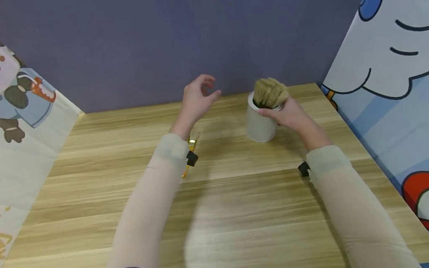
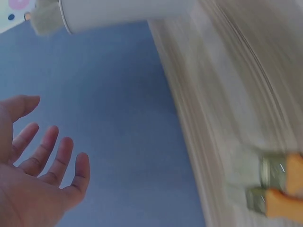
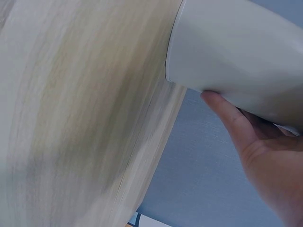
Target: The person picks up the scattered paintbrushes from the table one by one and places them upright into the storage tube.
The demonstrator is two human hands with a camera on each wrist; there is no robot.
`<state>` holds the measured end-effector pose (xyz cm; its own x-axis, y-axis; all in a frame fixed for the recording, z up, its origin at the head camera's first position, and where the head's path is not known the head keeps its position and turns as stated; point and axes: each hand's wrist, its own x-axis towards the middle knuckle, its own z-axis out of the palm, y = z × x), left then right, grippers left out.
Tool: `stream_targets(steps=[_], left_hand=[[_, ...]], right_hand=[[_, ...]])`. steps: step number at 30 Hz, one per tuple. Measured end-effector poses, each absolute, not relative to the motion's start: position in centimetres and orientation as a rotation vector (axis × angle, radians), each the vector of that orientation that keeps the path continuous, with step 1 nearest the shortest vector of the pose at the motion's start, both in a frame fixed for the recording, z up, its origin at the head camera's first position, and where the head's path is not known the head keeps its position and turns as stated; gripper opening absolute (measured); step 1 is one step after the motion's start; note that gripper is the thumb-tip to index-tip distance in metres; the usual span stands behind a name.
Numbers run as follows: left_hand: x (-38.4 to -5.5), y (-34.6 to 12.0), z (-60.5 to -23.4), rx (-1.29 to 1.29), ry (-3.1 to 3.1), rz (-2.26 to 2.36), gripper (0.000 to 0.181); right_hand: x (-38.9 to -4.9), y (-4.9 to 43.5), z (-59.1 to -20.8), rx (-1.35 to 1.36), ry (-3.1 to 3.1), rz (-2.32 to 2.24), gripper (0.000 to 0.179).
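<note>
A white cylindrical canister [image 1: 259, 124] stands on the wooden table, with a bundle of beige bristles [image 1: 269, 92] sticking out of its top. My right hand [image 1: 292, 113] grips the canister near its rim, thumb on the near side; the other fingers are mostly hidden behind it. In the right wrist view, the thumb touches the canister's side [image 3: 236, 52]. My left hand [image 1: 198, 97] is in the air left of the canister, fingers loosely bent and holding nothing. Below its wrist lie two orange-handled paintbrushes [image 2: 284, 206] with metal ferrules, partly hidden in the head view by the left sleeve.
Behind the table [image 1: 243, 216] rises a blue-grey wall panel [image 1: 154, 42]. Cartoon-printed panels flank it at left [image 1: 16, 166] and right [image 1: 394, 69]. A small black camera sits on each wrist.
</note>
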<state>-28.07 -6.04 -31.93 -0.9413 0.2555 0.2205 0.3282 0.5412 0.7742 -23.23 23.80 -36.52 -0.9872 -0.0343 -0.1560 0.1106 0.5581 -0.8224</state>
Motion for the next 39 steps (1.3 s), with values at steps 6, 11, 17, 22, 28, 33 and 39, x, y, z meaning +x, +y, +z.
stream_targets(steps=[6, 11, 17, 22, 28, 33, 39], left_hand=[[-28.2, -9.1, -32.7, -0.432, -2.785, -1.277, 0.043], [-28.3, -12.0, -33.9, -0.371, -2.920, -1.183, 0.043], [-28.4, -14.9, -36.1, -0.341, -3.020, -1.111, 0.039], [-28.2, -16.3, -38.0, -0.325, -3.089, -1.101, 0.041], [-28.0, -17.0, -39.7, -0.328, -3.127, -1.092, 0.037], [-27.9, -17.3, -40.3, -0.345, -3.135, -1.079, 0.032], [-28.1, -18.1, -40.7, -0.335, -3.130, -1.039, 0.028]], right_hand=[[-23.1, 23.8, -36.3, 0.080, 2.654, -1.380, 0.114], [-23.0, 23.7, -36.2, 0.073, 2.646, -1.372, 0.114], [-22.9, 23.8, -36.1, 0.067, 2.646, -1.379, 0.115], [-22.9, 23.7, -36.1, 0.050, 2.652, -1.378, 0.114], [-22.9, 23.8, -36.3, 0.051, 2.656, -1.364, 0.114], [-22.7, 23.7, -36.2, 0.058, 2.655, -1.355, 0.114], [-22.8, 23.7, -36.1, 0.034, 2.655, -1.361, 0.114]])
